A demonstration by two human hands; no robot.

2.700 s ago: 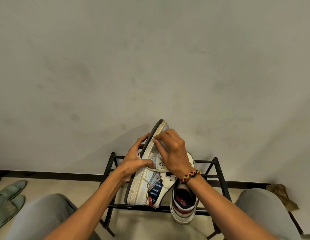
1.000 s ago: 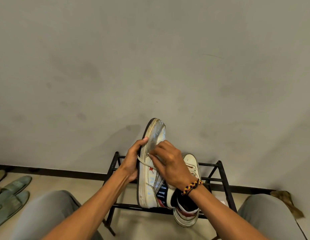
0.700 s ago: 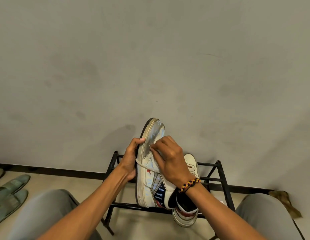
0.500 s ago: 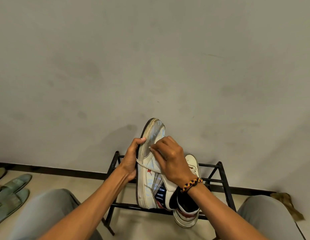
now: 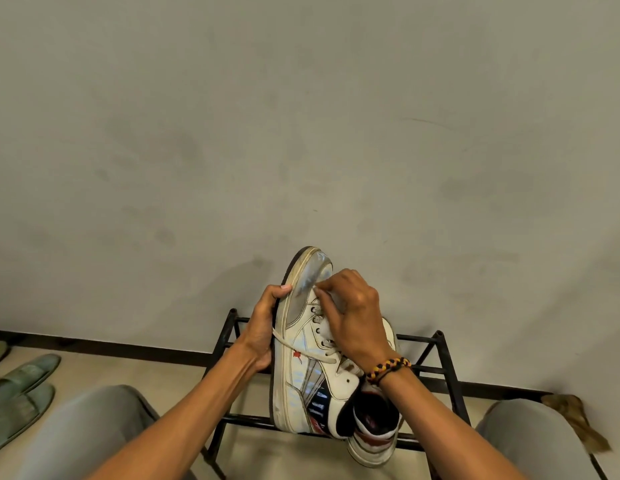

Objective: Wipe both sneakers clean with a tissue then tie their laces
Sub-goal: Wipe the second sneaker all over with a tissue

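Head view, change: since 0.5 s ago the right hand (image 5: 357, 317) sits slightly further toward the toe; the left grip is unchanged.
Sneaker (image 5: 301, 358): tilted on its side, toe up, between both hands, heel on the black shoe rack (image 5: 443, 362).
Second sneaker (image 5: 374, 441): on the rack, behind and under the first.
Left hand (image 5: 263, 327): grasping the sole edge, thumb on the toe cap.
Right hand: fingers curled, pinching the lace (image 5: 301, 351) near the top eyelets.
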